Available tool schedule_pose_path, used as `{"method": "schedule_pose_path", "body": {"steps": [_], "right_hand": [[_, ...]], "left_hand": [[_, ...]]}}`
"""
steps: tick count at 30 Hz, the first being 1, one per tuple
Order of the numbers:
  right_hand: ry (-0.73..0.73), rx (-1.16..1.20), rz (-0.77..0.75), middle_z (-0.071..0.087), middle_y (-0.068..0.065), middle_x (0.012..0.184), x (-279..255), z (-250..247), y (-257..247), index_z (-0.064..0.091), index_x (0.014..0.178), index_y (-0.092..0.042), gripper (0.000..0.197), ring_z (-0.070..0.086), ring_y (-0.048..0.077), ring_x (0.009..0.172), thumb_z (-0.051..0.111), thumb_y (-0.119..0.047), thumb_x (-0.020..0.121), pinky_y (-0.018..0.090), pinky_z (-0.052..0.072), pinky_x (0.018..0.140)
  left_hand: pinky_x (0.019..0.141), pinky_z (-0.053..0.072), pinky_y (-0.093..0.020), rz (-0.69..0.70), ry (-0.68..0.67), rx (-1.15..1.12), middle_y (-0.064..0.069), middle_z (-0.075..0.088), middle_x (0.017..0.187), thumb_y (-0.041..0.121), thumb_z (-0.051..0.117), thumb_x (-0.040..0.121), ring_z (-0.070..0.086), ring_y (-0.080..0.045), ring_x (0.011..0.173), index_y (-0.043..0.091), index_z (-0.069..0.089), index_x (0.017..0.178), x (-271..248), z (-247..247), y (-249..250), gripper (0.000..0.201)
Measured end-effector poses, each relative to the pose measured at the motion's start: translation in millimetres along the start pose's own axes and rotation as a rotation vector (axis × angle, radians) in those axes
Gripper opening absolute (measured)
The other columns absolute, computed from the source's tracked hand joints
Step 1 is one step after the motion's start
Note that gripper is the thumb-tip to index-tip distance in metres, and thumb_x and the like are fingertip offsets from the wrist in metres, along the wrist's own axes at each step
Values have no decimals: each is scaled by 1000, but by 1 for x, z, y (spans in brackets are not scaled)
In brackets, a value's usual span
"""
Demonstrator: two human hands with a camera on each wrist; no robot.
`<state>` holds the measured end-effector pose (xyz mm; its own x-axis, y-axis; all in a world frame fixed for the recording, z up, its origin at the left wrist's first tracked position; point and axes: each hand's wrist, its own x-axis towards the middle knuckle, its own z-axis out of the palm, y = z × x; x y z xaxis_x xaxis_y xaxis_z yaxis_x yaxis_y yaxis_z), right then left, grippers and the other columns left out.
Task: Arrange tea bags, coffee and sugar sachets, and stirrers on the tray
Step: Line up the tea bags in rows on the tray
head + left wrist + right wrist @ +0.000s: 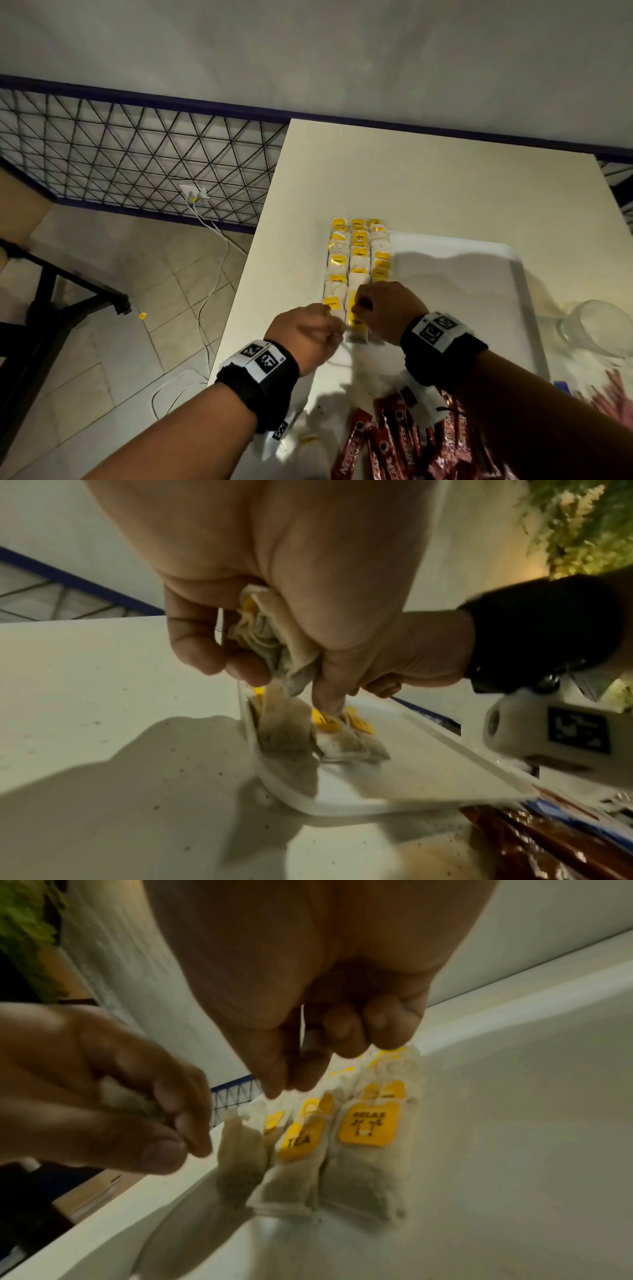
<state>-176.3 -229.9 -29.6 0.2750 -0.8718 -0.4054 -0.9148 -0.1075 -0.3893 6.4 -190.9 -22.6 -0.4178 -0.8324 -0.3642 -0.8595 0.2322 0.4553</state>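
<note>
A white tray (462,308) lies on the white table. Tea bags with yellow tags (358,253) lie in three columns along its left side. My left hand (334,329) hovers at the near end of the left column, fingers curled round a crumpled bunch of tea bags (267,634). One tea bag (281,731) stands against the tray's left rim just under it. My right hand (359,306) is over the middle column, fingers curled. Thumb and forefinger (274,1080) pinch a thin white tea bag string (303,1026). Bags tagged TEA (298,1139) and RELAX (369,1123) lie below.
Red coffee sachets (387,445) are heaped on the table in front of the tray. Pink sticks (613,394) and a clear glass (596,329) sit to the right. Loose tea bags (308,442) lie front left. The table's left edge (253,267) drops to a tiled floor.
</note>
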Motion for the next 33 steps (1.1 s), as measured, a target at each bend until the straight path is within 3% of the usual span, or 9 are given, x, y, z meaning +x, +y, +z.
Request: {"method": "schedule_pose_path", "body": {"steps": [4, 6, 12, 16, 19, 21, 24, 27, 33], "right_hand": [[-258, -169, -95, 68, -2, 98, -13, 2, 1, 69, 95, -28, 20, 62, 20, 94, 54, -38, 86, 33, 52, 80], [-303, -220, -119, 68, -2, 101, -16, 6, -1, 71, 97, -27, 22, 60, 20, 99, 53, -36, 88, 31, 51, 81], [-325, -249, -113, 64, -4, 112, -14, 16, 5, 66, 109, -31, 30, 57, 23, 110, 48, -42, 88, 40, 51, 88], [-229, -249, -101, 63, 1, 109, -18, 22, 8, 65, 105, -26, 27, 59, 27, 104, 48, -39, 89, 36, 50, 81], [-192, -220, -113, 63, 1, 112, -22, 22, 9, 64, 109, -24, 28, 59, 28, 105, 49, -39, 90, 36, 50, 83], [-174, -187, -122, 64, 1, 108, -26, 22, 8, 64, 103, -24, 26, 60, 28, 101, 49, -39, 89, 36, 51, 81], [-175, -153, -115, 65, 1, 100, -30, 24, 8, 64, 93, -22, 23, 61, 26, 95, 47, -37, 90, 34, 50, 76], [-221, -169, -100, 63, -1, 110, -33, 25, 8, 66, 104, -25, 26, 59, 24, 102, 46, -38, 93, 34, 50, 83], [-216, -127, -56, 60, -1, 124, -34, 28, 11, 62, 120, -30, 32, 56, 24, 114, 52, -39, 91, 34, 46, 91]], "left_hand": [[79, 53, -37, 20, -84, 205, -3, 59, 110, 35, 37, 95, 61, -30, 98, 24, 61, 107, 17, 19, 4, 29], [76, 53, -36, 8, -72, 225, -4, 61, 107, 35, 39, 93, 62, -32, 96, 22, 61, 104, 21, 22, 4, 28], [71, 48, -28, -37, -25, 85, 3, 62, 100, 32, 50, 85, 61, -25, 92, 28, 62, 95, 30, 18, -5, 16], [72, 46, -29, -44, -43, 88, 2, 61, 102, 32, 51, 87, 60, -25, 94, 27, 62, 95, 31, 16, -4, 14], [70, 41, -27, -30, -16, 112, -1, 61, 104, 31, 50, 89, 59, -27, 96, 25, 62, 99, 33, 14, 1, 17], [69, 39, -26, -36, -9, 110, -3, 61, 103, 29, 50, 90, 59, -28, 96, 22, 62, 97, 34, 13, 6, 15], [72, 48, -32, -65, -2, 62, 0, 60, 94, 28, 53, 85, 59, -27, 90, 22, 56, 89, 40, 12, 12, 7], [72, 51, -35, -89, -31, 95, 0, 60, 92, 27, 54, 81, 60, -27, 86, 22, 50, 80, 52, 12, 18, 7], [80, 53, -37, -119, -119, 103, -2, 63, 102, 25, 56, 81, 61, -28, 94, 23, 62, 94, 65, 12, 24, 14]]}}
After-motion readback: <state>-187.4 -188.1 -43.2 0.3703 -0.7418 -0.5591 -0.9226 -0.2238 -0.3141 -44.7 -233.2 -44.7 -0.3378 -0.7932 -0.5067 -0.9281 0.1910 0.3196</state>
